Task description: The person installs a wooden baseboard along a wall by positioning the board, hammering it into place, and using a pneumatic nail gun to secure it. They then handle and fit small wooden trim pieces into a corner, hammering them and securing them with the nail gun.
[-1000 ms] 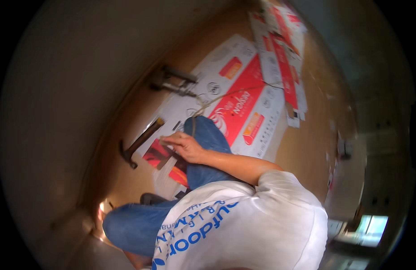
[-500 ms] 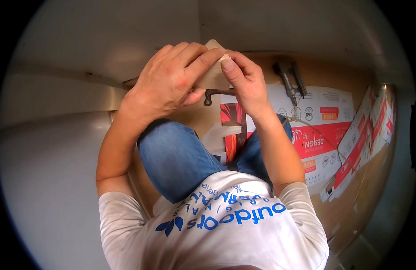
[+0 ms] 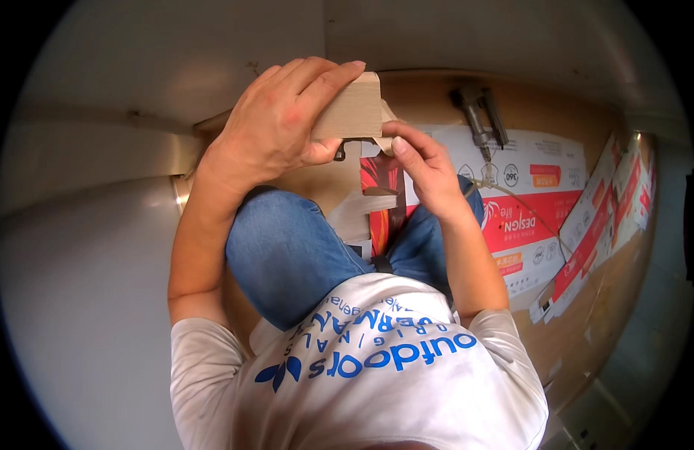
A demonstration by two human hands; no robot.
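Nearest is the person's white T-shirt (image 3: pixel 407 322) with blue print, then the bent knees in blue jeans (image 3: pixel 290 255), and beyond them both hands raised toward twelve o'clock. The left hand (image 3: pixel 283 124) grips a pale wooden block (image 3: pixel 354 109), its fingers laid over the top and left of it and its thumb beneath. The right hand (image 3: pixel 433 169) brings thumb and forefinger together on a thin pale strip (image 3: pixel 386 142) at the block's lower right corner; it looks like a pinch, though the exact contact is small. From those right fingertips the block lies at ten o'clock, and from the left palm it lies at about three o'clock. The left hand is the nearer, covering one end, so the long axis cannot be settled; the visible grain runs roughly from nine to three. Below the block a dark metal tool end (image 3: pixel 340 153) peeps out at six o'clock. Farther off, toward two o'clock, a grey metal tool (image 3: pixel 478 124) rests by red-and-white printed cardboard (image 3: pixel 530 236), across which a thin tan hose (image 3: pixel 504 189) curves. A grey wall (image 3: pixel 212 45) closes the far side.
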